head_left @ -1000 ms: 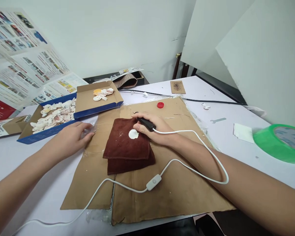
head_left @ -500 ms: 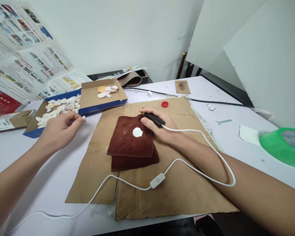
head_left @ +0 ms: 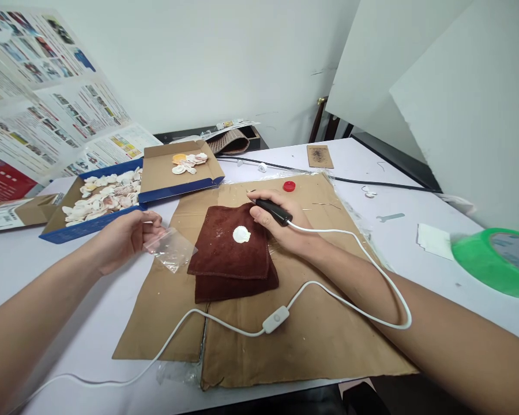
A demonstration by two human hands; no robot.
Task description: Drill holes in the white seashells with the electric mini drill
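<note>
My right hand (head_left: 283, 222) is closed around a black pen-style electric mini drill (head_left: 273, 211), its tip pointing left above the far edge of a folded brown cloth (head_left: 225, 256). On the cloth lies a small white scallop shell (head_left: 241, 234), apart from both hands. Left of the cloth, my left hand (head_left: 132, 239) has its fingers curled and grips a small clear plastic bag (head_left: 173, 251), which hangs toward the cloth's left edge. A white cord (head_left: 350, 232) runs from the drill's rear to an inline switch (head_left: 275, 320) on the cardboard.
Cardboard sheets (head_left: 328, 334) cover the table's middle. Shells fill a blue-edged box (head_left: 90, 222) at left; its lid (head_left: 155, 173) holds several more. A red cap (head_left: 289, 186), a wrench (head_left: 390, 217) and a roll of green tape (head_left: 480, 259) lie to the right.
My left hand has turned and shifted slightly right and down; a clear plastic bag now shows spread out from its fingers. My right hand and the shell stay in place.
</note>
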